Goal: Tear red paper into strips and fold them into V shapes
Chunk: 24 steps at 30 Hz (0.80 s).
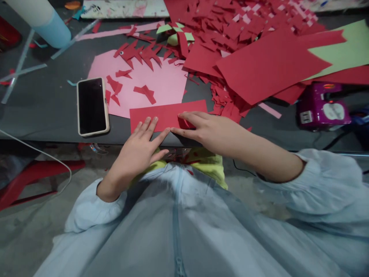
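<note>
A red paper strip (167, 111) lies lengthwise near the table's front edge, partly over a pink sheet (164, 82). My left hand (138, 146) rests with spread fingers on the strip's lower left part. My right hand (207, 129) lies over its right part, fingers extended and slightly apart, one fingertip close to my left index finger. Both palms are toward the table. Red cut-out shapes (145, 93) are scattered on the pink sheet.
A phone (92, 105) lies at the left. Piled red scraps (219, 27) and larger red sheets (268, 63) cover the back right, beside a green sheet (346, 50). A purple device (323, 105) stands at the right, a white-blue bottle (52, 25) at the back left.
</note>
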Each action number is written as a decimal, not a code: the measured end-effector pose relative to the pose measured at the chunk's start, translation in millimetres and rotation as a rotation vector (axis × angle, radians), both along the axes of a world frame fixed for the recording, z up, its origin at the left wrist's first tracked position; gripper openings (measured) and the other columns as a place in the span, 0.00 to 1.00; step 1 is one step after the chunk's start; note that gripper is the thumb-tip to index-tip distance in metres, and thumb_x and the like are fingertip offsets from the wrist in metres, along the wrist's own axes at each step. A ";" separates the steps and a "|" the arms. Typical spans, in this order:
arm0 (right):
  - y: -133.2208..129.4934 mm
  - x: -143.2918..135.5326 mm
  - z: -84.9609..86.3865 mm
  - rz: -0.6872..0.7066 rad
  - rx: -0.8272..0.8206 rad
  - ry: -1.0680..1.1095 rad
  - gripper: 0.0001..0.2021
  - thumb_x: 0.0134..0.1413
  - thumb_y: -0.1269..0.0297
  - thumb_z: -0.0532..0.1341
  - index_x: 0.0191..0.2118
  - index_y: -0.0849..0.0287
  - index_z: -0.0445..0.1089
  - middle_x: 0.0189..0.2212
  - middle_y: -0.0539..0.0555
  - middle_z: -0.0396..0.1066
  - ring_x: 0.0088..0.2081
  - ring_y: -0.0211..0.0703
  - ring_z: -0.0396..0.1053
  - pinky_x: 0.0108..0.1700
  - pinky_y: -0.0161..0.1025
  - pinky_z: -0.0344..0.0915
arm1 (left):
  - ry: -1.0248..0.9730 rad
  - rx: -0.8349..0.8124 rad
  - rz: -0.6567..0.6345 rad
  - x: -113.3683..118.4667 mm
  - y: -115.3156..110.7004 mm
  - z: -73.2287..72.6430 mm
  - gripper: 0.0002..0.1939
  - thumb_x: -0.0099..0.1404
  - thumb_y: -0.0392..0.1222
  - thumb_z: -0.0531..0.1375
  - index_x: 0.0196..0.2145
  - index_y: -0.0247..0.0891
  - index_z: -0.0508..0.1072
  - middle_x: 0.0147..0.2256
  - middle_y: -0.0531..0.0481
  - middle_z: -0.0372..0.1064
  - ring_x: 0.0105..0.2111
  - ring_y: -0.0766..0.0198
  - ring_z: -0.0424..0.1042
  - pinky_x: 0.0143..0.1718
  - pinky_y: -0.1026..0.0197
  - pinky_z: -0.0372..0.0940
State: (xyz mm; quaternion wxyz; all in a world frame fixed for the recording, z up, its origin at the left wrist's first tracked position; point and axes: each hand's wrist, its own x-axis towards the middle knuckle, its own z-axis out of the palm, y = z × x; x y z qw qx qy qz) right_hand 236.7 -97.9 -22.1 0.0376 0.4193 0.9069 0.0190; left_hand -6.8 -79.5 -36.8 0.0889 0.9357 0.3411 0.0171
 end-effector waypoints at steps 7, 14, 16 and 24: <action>1.5 -0.9 15.2 0.039 -0.019 -0.101 0.22 0.65 0.74 0.51 0.61 0.57 0.68 0.51 0.63 0.71 0.44 0.48 0.70 0.32 0.38 0.60 | 0.080 0.079 -0.044 -1.0 4.0 9.1 0.26 0.71 0.48 0.56 0.64 0.39 0.64 0.65 0.29 0.56 0.65 0.41 0.58 0.61 0.42 0.62; -2.1 26.9 15.2 0.082 0.021 -0.117 0.21 0.64 0.75 0.51 0.57 0.58 0.71 0.46 0.63 0.73 0.45 0.50 0.69 0.42 0.43 0.63 | 0.099 0.152 -0.042 -12.5 1.6 12.8 0.22 0.73 0.44 0.52 0.61 0.36 0.68 0.62 0.31 0.62 0.61 0.41 0.64 0.57 0.44 0.67; -4.5 35.2 13.8 0.061 0.017 -0.122 0.22 0.63 0.75 0.51 0.58 0.56 0.71 0.47 0.62 0.72 0.45 0.49 0.69 0.42 0.43 0.63 | 0.090 0.171 -0.048 -18.3 2.3 13.5 0.22 0.73 0.43 0.51 0.60 0.35 0.69 0.61 0.32 0.64 0.61 0.42 0.66 0.57 0.45 0.67; -9.8 59.5 5.0 0.030 0.043 -0.071 0.22 0.61 0.75 0.51 0.54 0.55 0.74 0.46 0.60 0.73 0.45 0.50 0.68 0.43 0.43 0.65 | 0.091 0.197 -0.024 -43.0 4.4 21.4 0.20 0.73 0.42 0.51 0.56 0.32 0.72 0.59 0.38 0.68 0.58 0.44 0.69 0.57 0.43 0.67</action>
